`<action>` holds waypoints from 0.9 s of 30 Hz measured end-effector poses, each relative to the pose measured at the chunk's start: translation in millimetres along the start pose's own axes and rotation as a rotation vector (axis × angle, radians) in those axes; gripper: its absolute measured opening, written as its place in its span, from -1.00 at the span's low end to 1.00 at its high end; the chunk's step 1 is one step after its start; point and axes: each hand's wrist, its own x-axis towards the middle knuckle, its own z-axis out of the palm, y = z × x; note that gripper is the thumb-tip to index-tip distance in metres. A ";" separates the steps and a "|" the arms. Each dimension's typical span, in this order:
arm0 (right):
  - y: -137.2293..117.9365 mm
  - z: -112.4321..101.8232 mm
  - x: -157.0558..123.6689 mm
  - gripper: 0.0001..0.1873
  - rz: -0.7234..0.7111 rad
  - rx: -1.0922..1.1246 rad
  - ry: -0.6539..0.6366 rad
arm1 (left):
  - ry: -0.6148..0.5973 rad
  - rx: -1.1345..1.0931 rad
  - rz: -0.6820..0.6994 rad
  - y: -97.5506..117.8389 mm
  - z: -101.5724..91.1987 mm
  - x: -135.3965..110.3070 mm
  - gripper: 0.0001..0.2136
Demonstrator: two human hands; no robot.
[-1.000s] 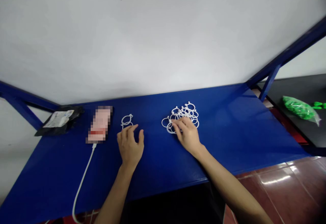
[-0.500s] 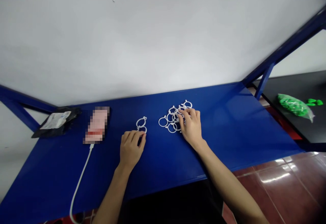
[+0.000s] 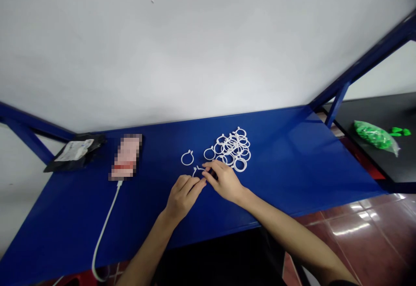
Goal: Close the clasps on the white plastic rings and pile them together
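Observation:
My left hand (image 3: 182, 197) pinches the near side of a white open ring (image 3: 194, 172) with small knobs at its gap. Thumb and fingertips of my right hand (image 3: 225, 181) close on the right side of that same ring, so much of it is hidden. Just beyond my left hand, a single white ring (image 3: 187, 164) lies flat with its knobbed gap facing away. Beyond my right hand spreads a heap of similar white rings (image 3: 234, 144), overlapping one another. One loose ring (image 3: 209, 159) sits at the heap's left edge.
Everything lies on a blue tabletop (image 3: 162, 143) against a white wall. To the left are a blurred pink phone-like object (image 3: 126, 154) with a white cable (image 3: 105, 229) and a black packet (image 3: 74, 154). A bag of green pieces (image 3: 375, 136) rests on a dark table at right.
My right hand has left the heap and come left and nearer, meeting my left hand, which moved right. The two rings by my left hand, touching before, are now apart, one of them held.

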 end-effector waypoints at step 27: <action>4.0 -8.6 -6.4 -0.71 -0.402 -0.151 -0.216 | -0.009 -0.394 -0.433 -12.6 2.9 -3.1 -0.78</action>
